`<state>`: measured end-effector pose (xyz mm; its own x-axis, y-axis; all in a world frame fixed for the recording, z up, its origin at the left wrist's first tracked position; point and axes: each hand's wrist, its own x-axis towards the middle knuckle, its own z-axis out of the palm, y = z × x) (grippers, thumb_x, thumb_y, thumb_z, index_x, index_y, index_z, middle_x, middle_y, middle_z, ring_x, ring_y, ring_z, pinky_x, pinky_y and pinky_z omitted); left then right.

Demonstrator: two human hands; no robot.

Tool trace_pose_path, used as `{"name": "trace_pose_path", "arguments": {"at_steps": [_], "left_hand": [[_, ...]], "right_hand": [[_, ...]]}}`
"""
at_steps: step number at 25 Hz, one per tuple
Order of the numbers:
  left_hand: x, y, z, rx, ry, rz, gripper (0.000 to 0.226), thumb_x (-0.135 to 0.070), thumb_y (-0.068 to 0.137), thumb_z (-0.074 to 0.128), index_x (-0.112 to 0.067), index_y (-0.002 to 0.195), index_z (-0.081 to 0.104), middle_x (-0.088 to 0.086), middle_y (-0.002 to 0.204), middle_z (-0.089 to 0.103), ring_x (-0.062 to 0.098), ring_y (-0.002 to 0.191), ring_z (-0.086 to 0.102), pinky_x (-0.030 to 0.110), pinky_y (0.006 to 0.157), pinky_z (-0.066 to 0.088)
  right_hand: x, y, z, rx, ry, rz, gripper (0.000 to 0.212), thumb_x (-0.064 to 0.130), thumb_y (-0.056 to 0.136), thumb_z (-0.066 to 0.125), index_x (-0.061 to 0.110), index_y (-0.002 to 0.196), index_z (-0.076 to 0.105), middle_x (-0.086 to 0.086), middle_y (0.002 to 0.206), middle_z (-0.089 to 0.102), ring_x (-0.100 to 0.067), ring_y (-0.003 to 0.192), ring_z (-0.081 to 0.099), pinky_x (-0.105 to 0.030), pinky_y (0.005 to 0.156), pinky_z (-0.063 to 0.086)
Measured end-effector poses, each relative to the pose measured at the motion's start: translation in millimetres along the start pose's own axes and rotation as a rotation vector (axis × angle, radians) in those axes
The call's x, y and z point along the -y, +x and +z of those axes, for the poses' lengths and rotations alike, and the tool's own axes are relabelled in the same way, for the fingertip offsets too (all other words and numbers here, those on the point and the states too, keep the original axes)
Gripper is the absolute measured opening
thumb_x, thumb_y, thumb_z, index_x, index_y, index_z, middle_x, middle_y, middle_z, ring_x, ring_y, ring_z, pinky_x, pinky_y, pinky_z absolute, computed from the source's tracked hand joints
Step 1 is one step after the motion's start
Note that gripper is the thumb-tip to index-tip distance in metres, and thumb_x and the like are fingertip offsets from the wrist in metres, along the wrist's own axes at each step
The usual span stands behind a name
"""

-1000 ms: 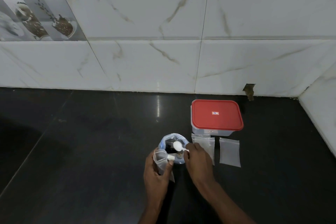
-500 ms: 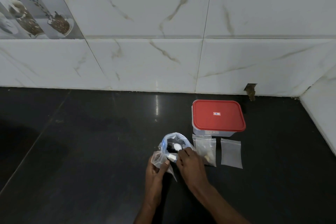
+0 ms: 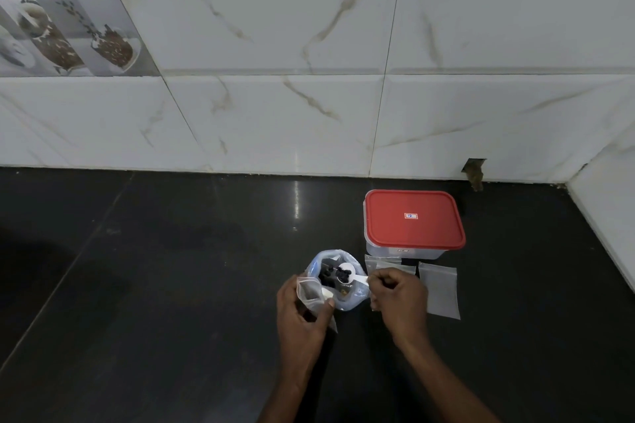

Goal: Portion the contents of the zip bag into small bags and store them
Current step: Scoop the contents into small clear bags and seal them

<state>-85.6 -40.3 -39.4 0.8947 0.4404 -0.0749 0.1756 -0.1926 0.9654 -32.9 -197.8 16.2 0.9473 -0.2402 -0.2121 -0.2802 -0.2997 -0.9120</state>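
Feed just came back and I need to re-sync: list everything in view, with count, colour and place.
zip bag: 1, clear bluish, open, on the counter between the hands
dark pieces: several, black, in the zip bag and on the spoon
spoon: 1, white, over the zip bag's mouth
held small bag: 1, clear, left of the zip bag
flat small bags: 2, clear, on the counter right of the zip bag
container: 1, red lid, behind the flat small bags
counter: 1, black
wall tiles: white marble, behind
left hand: grips the held small bag
right hand: pinches the spoon handle

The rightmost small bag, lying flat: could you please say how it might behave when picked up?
The small bag looks thin and empty, so it is probably very light and floppy. Lying flat on the glossy counter, it may slide rather than lift easily.
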Motion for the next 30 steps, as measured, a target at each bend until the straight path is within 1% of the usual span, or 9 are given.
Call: {"name": "trace_pose_path", "arguments": {"at_steps": [2,4,6,8,12,17,21,27,30], "left_hand": [[-7,1,1,-0.010,0.054,0.070,0.064,-0.048,0.069,0.076,-0.027,0.126,0.057,-0.017,0.127,0.051,0.001,0.117,0.058,0.028,0.097,0.052],[-15,0,3,0.001,0.101,0.120,0.063,-0.047,0.069,0.079,-0.031,0.125,0.056,-0.019,0.124,0.048,-0.006,0.115,0.054,0.015,0.093,0.045],[-18,-1,5,0.021,0.118,0.117,0.067,-0.046,0.069,0.082,-0.029,0.127,0.055,-0.014,0.122,0.048,-0.010,0.113,0.051,0.007,0.087,0.041],[-19,-1,6,0.032,0.131,0.114,0.073,-0.054,0.066,0.079,-0.027,0.129,0.055,-0.011,0.122,0.048,-0.012,0.113,0.050,0.004,0.085,0.041],[-22,-3,4,0.004,0.140,0.134,0.073,-0.061,0.063,0.071,-0.032,0.127,0.052,-0.016,0.121,0.046,-0.013,0.115,0.048,-0.002,0.088,0.036],[-18,-5,4,-0.010,0.148,0.128,0.076,-0.060,0.064,0.071,-0.026,0.130,0.054,-0.012,0.123,0.047,-0.007,0.115,0.051,0.007,0.091,0.040],[-14,-6,5,0.010,0.172,0.120,0.081,-0.057,0.065,0.072,-0.024,0.136,0.053,-0.010,0.125,0.047,0.000,0.117,0.053,0.025,0.097,0.048],[-14,-8,8,0.019,0.177,0.104,0.078,-0.040,0.070,0.085,-0.021,0.138,0.052,-0.007,0.126,0.047,0.004,0.118,0.053,0.024,0.097,0.048],[-14,-11,8,0.011,0.173,0.106,0.082,-0.055,0.066,0.075,-0.025,0.139,0.052,-0.010,0.125,0.046,0.001,0.118,0.053,0.020,0.095,0.046]], "right_hand": [[6,-3,-7,0.004,0.017,-0.012,0.017,0.004,0.083,0.070,0.018,0.074,0.074,0.000,0.060,0.069,-0.013,0.049,0.063,-0.033,0.050,0.058],[12,-7,-13,0.000,0.035,-0.025,0.018,0.004,0.083,0.069,0.017,0.072,0.074,-0.001,0.058,0.068,-0.016,0.047,0.062,-0.039,0.054,0.058],[18,-9,-16,-0.010,0.059,-0.044,0.018,0.003,0.082,0.068,0.016,0.070,0.073,-0.003,0.057,0.068,-0.015,0.046,0.060,-0.040,0.053,0.056],[20,-9,-18,-0.016,0.062,-0.055,0.019,0.002,0.082,0.068,0.015,0.069,0.073,-0.004,0.056,0.067,-0.014,0.045,0.058,-0.041,0.053,0.056],[12,-7,-16,-0.002,0.028,-0.028,0.020,0.002,0.081,0.068,0.015,0.066,0.073,-0.006,0.055,0.066,-0.015,0.046,0.059,-0.046,0.055,0.058],[9,-5,-16,0.012,0.036,-0.011,0.021,0.002,0.082,0.068,0.014,0.066,0.073,-0.008,0.053,0.065,-0.014,0.043,0.057,-0.043,0.055,0.056],[10,-4,-17,0.017,0.045,0.008,0.021,0.000,0.082,0.067,0.012,0.066,0.072,-0.010,0.054,0.065,-0.016,0.043,0.057,-0.042,0.053,0.055],[8,-3,-18,0.017,0.033,0.014,0.021,-0.001,0.082,0.067,0.010,0.065,0.072,-0.011,0.055,0.066,-0.016,0.045,0.058,-0.045,0.054,0.056],[8,-3,-18,0.026,0.032,0.012,0.021,-0.002,0.082,0.067,0.011,0.066,0.072,-0.011,0.055,0.066,-0.017,0.045,0.058,-0.046,0.055,0.056]]}}
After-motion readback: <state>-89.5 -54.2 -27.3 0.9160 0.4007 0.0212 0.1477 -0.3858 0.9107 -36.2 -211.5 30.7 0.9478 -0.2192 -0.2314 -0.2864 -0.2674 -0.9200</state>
